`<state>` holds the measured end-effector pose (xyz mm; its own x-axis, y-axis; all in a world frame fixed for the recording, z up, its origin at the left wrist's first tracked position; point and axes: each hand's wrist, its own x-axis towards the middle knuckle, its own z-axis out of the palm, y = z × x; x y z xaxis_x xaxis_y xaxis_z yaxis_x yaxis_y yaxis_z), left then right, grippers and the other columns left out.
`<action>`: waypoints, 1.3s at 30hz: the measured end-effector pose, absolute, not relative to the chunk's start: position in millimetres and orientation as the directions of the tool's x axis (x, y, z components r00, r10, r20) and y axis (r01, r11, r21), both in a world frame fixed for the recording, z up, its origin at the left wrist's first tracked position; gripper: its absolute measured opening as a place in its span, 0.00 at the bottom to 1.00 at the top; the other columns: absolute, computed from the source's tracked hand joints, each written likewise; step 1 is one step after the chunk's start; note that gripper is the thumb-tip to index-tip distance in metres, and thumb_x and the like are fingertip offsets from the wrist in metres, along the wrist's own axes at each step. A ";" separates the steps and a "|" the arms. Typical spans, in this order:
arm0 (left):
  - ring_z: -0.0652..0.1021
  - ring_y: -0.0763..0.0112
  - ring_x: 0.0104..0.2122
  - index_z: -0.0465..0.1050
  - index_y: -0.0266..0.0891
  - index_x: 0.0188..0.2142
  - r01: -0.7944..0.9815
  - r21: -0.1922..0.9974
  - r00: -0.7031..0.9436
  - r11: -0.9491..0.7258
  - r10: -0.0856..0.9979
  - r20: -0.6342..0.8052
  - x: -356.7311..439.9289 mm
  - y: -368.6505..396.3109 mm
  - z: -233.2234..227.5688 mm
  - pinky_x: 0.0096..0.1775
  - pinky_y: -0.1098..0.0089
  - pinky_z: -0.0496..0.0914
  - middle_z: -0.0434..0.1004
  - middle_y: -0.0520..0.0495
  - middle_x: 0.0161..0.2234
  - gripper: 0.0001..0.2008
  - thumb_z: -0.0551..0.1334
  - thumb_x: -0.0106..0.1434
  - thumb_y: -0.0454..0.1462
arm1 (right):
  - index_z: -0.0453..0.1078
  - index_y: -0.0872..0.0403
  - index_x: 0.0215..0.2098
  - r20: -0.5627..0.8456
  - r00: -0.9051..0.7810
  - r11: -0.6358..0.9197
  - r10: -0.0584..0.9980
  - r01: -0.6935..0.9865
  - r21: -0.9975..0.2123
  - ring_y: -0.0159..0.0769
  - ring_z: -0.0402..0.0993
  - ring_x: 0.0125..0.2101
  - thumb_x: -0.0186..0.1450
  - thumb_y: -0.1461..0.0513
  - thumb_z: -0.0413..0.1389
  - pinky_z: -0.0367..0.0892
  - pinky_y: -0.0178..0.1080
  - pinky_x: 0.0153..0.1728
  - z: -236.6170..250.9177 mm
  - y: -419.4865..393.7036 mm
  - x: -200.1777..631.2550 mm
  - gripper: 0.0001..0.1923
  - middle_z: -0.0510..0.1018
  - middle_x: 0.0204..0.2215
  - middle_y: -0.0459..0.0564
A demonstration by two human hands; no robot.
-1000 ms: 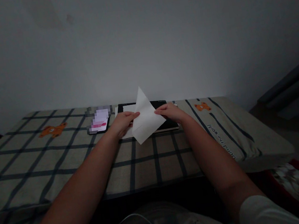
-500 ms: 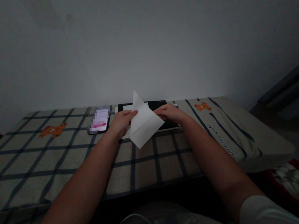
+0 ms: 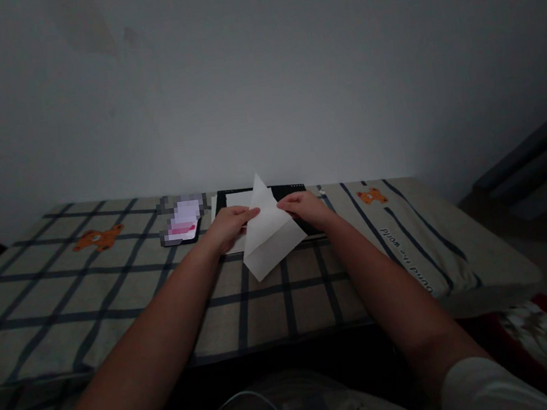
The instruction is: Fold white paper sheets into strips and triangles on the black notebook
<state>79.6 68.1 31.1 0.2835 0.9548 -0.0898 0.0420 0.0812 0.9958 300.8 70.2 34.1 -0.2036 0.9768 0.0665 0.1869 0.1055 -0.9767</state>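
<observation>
- Pinching: left hand (image 3: 229,227) is closing thumb and fingers on the left edge of the white paper (image 3: 270,235).
- Gripping: right hand (image 3: 305,206) is closing on the paper's right edge; the sheet is standing folded between both hands.
- Lying beneath the hands: dark tablet (image 3: 286,193).
- Resting just left of the left hand: phone (image 3: 183,221), on the checked cloth (image 3: 114,284).

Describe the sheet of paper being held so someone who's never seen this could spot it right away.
On the checked cloth, look to the far middle edge, where a dark tablet lies. Just in front, the left hand and right hand pinch a white paper, creased and pointing up, unlike the phone lying flat.
</observation>
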 end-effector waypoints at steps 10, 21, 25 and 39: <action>0.76 0.69 0.29 0.78 0.35 0.34 -0.060 0.993 0.211 0.097 0.974 -0.083 80.6 69.5 32.2 0.31 0.70 0.68 0.80 0.42 0.33 0.18 0.71 0.48 0.45 | 0.75 0.57 0.29 0.078 -0.291 0.141 0.953 0.202 -0.969 0.27 0.64 0.23 0.54 0.56 0.61 0.60 0.33 0.27 34.8 67.1 296.7 0.11 0.73 0.22 0.45; 0.74 0.72 0.27 0.78 0.34 0.32 -0.034 0.992 0.297 0.121 0.949 -0.106 82.7 68.0 28.3 0.30 0.70 0.67 0.78 0.43 0.30 0.18 0.72 0.47 0.46 | 0.74 0.56 0.30 0.022 -0.307 0.049 0.951 0.080 -0.996 0.27 0.67 0.24 0.54 0.58 0.61 0.64 0.32 0.27 34.4 65.9 292.9 0.09 0.76 0.25 0.45; 0.75 0.71 0.30 0.78 0.35 0.30 0.004 0.995 0.272 0.104 0.957 -0.101 85.0 65.9 29.6 0.31 0.72 0.66 0.79 0.43 0.32 0.16 0.71 0.47 0.45 | 0.74 0.56 0.28 0.061 -0.290 0.094 0.955 0.101 -0.990 0.27 0.66 0.23 0.54 0.57 0.62 0.63 0.32 0.27 35.1 65.2 291.5 0.10 0.74 0.23 0.44; 0.71 0.75 0.26 0.78 0.34 0.28 -0.025 1.000 0.167 0.009 0.986 -0.005 87.5 66.4 30.0 0.27 0.75 0.63 0.77 0.45 0.28 0.14 0.71 0.46 0.43 | 0.73 0.57 0.28 0.043 -0.288 0.086 0.957 0.141 -0.986 0.27 0.66 0.23 0.53 0.58 0.62 0.62 0.33 0.27 31.9 64.8 287.9 0.10 0.73 0.22 0.44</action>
<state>87.5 66.4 30.0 0.1672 0.9859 -0.0049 -0.0250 0.0092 0.9996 287.9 64.8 31.9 -0.2880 0.9567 0.0426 0.1408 0.0863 -0.9863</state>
